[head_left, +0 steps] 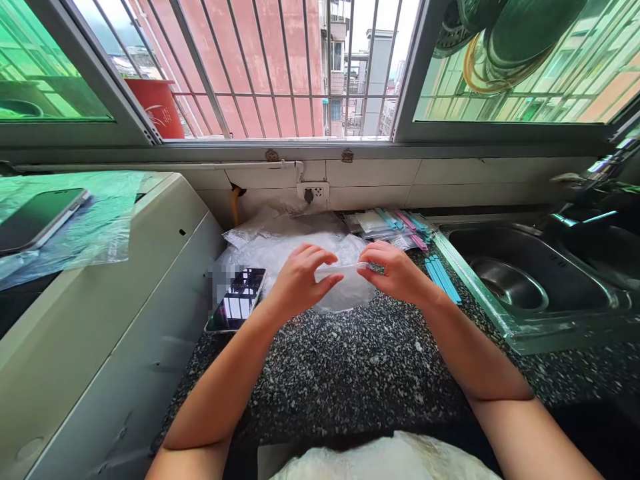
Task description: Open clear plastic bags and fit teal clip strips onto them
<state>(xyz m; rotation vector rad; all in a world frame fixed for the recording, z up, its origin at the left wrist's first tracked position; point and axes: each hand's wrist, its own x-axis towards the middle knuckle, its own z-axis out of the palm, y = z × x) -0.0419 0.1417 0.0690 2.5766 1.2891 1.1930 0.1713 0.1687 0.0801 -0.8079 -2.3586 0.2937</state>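
Note:
My left hand (299, 278) and my right hand (397, 270) together hold a small clear plastic bag (342, 269) by its two ends, pinched between thumbs and fingers, just above a speckled dark stone countertop (360, 363). Right behind the hands lies a heap of clear plastic bags (280, 247). A few loose blue sticks (443, 277) lie on the counter to the right of my right hand. Packets of pink and blue sticks (395, 223) sit further back by the wall.
A phone (237, 299) with a lit screen lies left of my left hand. A steel sink (520, 277) with a tap (597, 175) takes the right side. A white appliance (100, 313) on the left carries another phone (37, 217) on plastic wrap. A barred window runs behind.

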